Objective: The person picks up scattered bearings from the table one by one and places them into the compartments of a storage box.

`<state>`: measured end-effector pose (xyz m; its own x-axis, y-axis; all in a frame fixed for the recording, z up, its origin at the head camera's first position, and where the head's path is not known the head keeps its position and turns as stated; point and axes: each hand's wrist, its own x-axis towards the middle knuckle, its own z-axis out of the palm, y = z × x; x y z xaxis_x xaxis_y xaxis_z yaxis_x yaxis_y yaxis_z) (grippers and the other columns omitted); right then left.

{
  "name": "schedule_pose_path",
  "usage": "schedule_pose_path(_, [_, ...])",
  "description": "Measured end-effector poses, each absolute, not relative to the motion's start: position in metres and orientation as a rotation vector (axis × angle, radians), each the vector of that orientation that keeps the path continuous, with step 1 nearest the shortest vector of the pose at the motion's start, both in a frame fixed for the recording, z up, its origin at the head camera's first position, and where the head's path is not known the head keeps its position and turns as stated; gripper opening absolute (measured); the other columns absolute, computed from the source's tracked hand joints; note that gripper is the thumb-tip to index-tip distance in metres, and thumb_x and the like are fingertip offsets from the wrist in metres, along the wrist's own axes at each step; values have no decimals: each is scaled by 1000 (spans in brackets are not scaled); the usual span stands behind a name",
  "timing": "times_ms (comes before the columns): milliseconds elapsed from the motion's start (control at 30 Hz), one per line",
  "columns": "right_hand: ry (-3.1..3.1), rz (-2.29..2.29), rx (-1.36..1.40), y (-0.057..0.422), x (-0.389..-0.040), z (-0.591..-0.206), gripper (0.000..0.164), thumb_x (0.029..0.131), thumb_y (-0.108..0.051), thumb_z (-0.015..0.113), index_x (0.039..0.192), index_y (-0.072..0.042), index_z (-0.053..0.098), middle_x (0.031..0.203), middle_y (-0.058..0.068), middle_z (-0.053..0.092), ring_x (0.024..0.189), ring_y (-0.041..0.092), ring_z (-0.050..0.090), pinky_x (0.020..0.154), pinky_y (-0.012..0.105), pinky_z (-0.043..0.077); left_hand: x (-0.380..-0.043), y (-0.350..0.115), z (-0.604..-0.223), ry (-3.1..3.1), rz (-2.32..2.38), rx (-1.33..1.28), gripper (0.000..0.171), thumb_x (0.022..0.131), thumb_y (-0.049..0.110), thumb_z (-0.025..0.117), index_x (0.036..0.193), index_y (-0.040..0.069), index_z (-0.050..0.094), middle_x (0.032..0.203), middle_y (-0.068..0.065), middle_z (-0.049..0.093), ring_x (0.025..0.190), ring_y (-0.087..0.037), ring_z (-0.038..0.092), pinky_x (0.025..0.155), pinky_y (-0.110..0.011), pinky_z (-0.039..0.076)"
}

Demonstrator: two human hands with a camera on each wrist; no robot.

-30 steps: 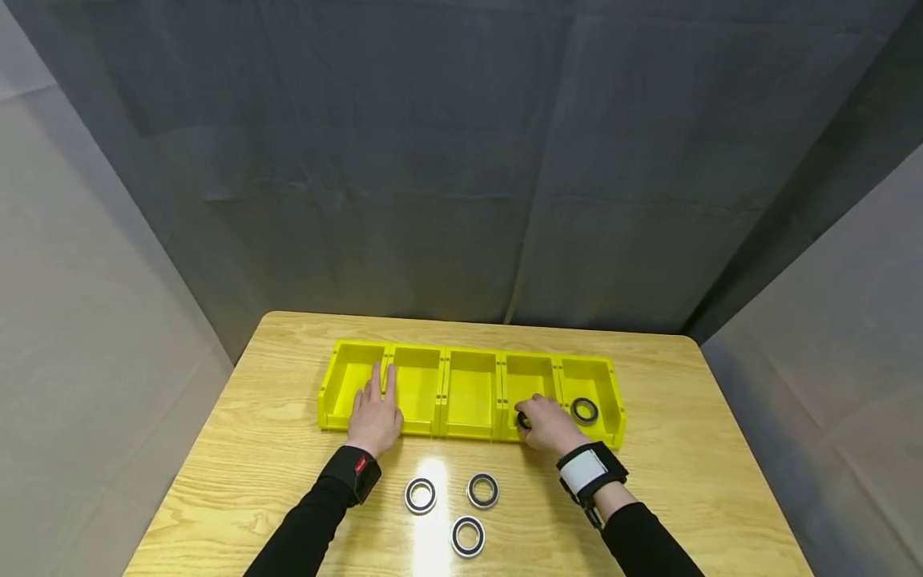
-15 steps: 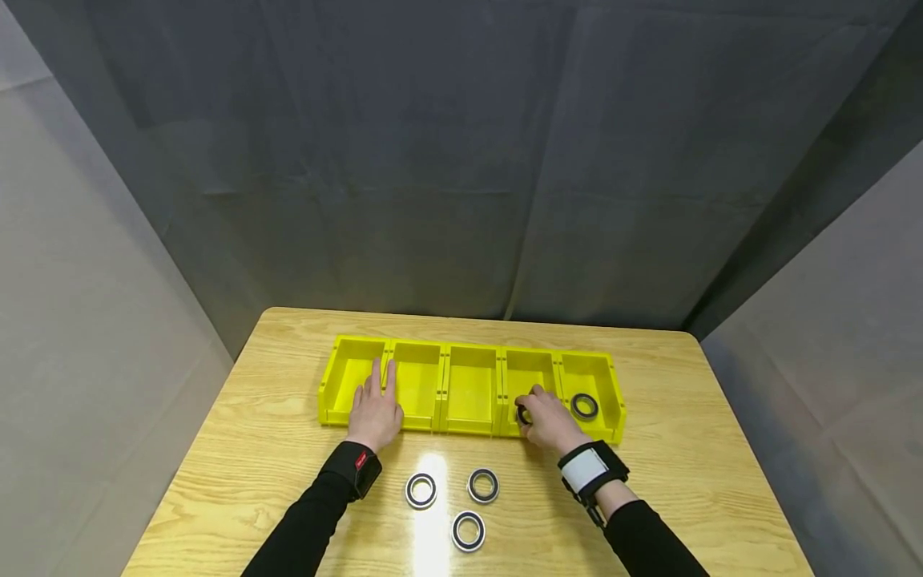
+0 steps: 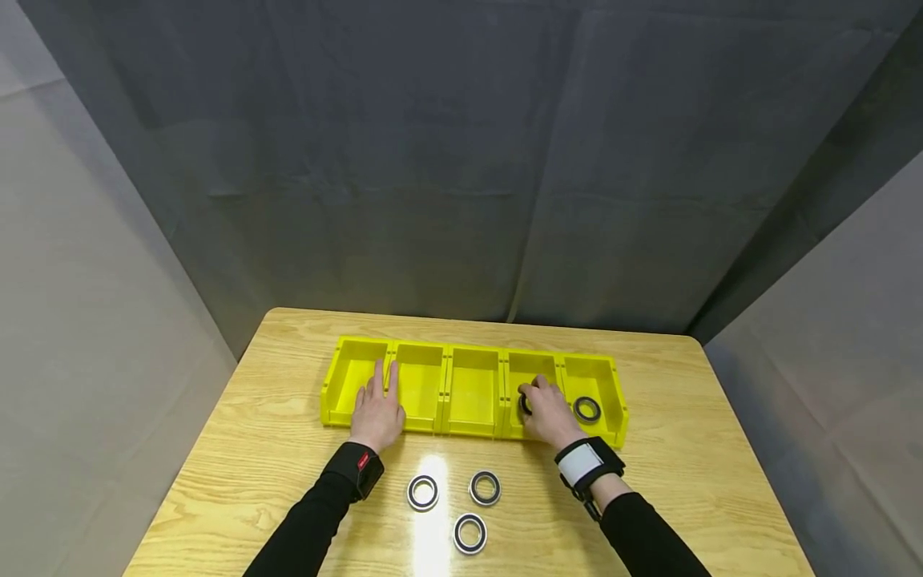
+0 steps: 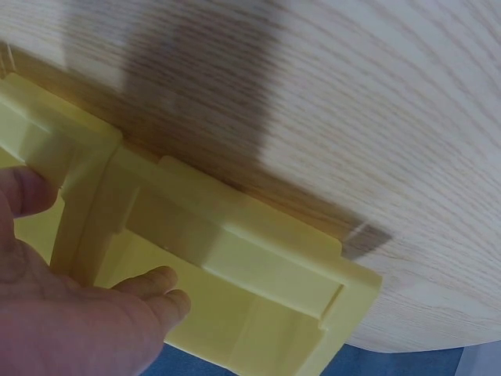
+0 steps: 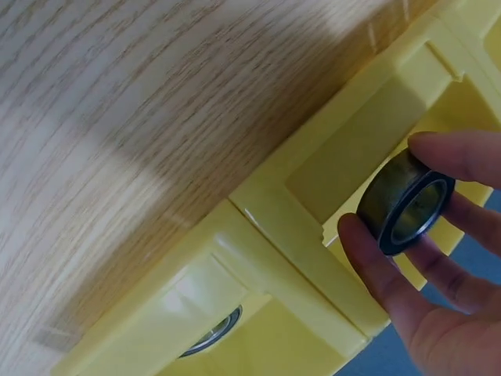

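Note:
My right hand [image 3: 552, 415] pinches a ball bearing [image 5: 406, 201] between thumb and fingers, over the second compartment from the right of a yellow bin row [image 3: 472, 427]. In the right wrist view the bearing is tilted, its ring hole showing. A second bearing [image 3: 587, 409] lies in the far right compartment. My left hand [image 3: 377, 418] is at the divider between the two leftmost compartments, fingers extended; in the left wrist view its fingertips [image 4: 178, 301] reach over the end compartment.
Three bearings lie on the wooden table in front of the bins: one at left [image 3: 422, 492], one at right [image 3: 485, 487] and a nearest one [image 3: 470, 533]. Grey cloth [image 3: 404, 160] hangs behind the table, with paler cloth at both sides.
The right hand has shifted slightly away from the body with the bearing still pinched in it. The left hand and the bearings on the table keep their places.

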<state>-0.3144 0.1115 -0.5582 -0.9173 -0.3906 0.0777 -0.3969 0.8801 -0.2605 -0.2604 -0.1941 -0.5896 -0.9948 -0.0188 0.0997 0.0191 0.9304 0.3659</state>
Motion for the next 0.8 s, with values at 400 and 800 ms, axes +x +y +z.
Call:
schedule_pose_path(400, [-2997,429,516,105,-320,-574,39,79,-4,81,115,-1,67,108,23,60,94,42,62,74,50,59,-260,-193,-590,-2980,-568,2,75,96,10,58,159,1,20,165,-29,14,140,-48,42,119,-63,30])
schedule_pose_path(800, [-3017,421,413,95,-324,-582,42,81,-7,81,119,-3,64,115,23,58,97,41,60,79,51,57,-259,-195,-589,-2973,-579,13,74,95,9,57,159,1,21,165,-29,14,140,-49,41,118,-63,30])
